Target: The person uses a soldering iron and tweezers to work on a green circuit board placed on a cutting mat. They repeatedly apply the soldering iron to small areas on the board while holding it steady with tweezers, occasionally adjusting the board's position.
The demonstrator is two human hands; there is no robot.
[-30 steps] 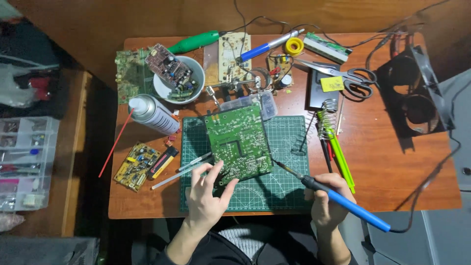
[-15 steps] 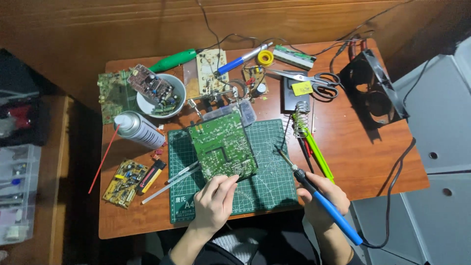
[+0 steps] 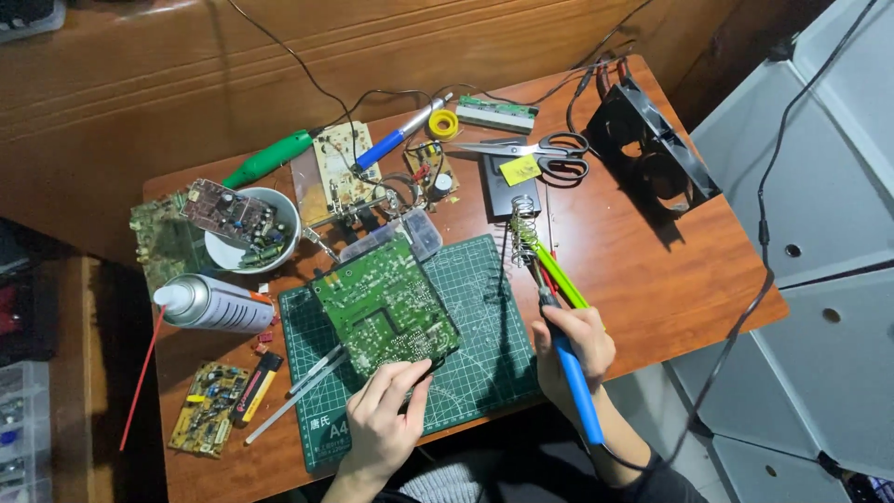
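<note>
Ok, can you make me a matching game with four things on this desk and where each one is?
Things:
1. soldering iron
2. big green circuit board
3. scissors
4. spray can

Places:
a. lying left of the cutting mat
b. in the right hand
c. at the far side, by the black fan
d. on the mat, left hand at its near edge

Pairs: 1-b, 2-d, 3-c, 4-a
</note>
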